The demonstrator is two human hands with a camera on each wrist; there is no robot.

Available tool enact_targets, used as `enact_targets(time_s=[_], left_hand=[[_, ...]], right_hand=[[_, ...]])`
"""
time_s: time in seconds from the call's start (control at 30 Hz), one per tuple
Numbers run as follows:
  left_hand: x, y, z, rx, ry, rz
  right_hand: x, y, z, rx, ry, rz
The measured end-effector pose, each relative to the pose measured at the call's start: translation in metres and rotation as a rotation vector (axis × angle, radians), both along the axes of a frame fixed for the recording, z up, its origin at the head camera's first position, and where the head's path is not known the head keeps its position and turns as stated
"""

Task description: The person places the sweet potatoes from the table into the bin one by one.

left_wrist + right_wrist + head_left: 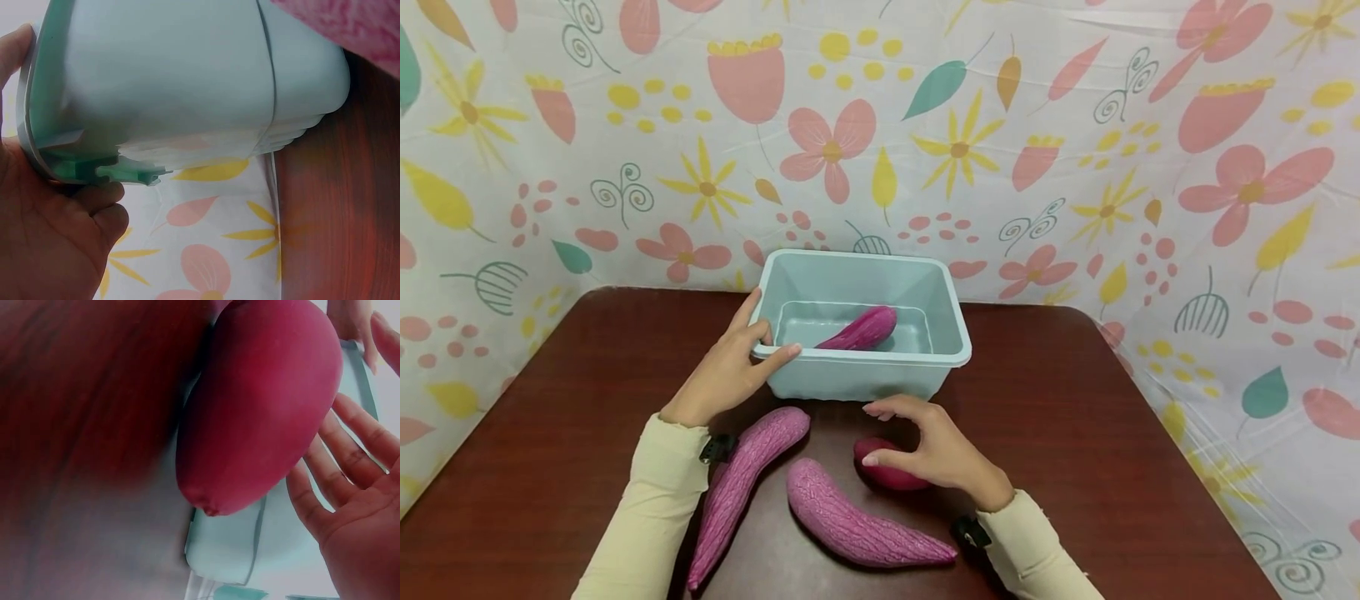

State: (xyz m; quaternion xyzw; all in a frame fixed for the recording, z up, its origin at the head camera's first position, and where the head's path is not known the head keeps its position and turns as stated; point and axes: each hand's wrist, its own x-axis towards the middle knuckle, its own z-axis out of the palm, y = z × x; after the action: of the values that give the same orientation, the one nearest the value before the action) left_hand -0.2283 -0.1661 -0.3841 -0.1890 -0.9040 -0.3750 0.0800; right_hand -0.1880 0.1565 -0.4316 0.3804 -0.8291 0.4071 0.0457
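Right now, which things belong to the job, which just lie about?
Likely in the job: pale-blue tub, gripped by left hand; dark-red oblong produce, near right hand; purple vegetable in the tub.

Lying about, perhaps needed later: two wrinkled purple vegetables.

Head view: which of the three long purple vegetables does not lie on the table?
The purple vegetable inside the light blue tub, partly hidden by its front rim; both others lie on the table.

Bin: one unit. Purple vegetables: three units, two lying on the table and one inside the bin. Red vegetable: one unit. Vegetables, total: four. Table: one unit. Hands: two. Cream sleeves: two. Black wrist devices: two, one per arm.
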Motion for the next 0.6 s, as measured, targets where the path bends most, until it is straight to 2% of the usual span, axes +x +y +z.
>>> enact_targets(time_s=[0.3,0.6], left_hand=[[0.0002,0.0,0.0011,-0.008,-0.009,0.005],[0.001,-0.0001,0.0014,-0.009,-0.006,0.001]], right_hand=[[0.0007,0.0001,-0.0018,0.094,-0.069,0.043],[0.0036,0.0003,-0.0013,0.247,-0.128,0.062]])
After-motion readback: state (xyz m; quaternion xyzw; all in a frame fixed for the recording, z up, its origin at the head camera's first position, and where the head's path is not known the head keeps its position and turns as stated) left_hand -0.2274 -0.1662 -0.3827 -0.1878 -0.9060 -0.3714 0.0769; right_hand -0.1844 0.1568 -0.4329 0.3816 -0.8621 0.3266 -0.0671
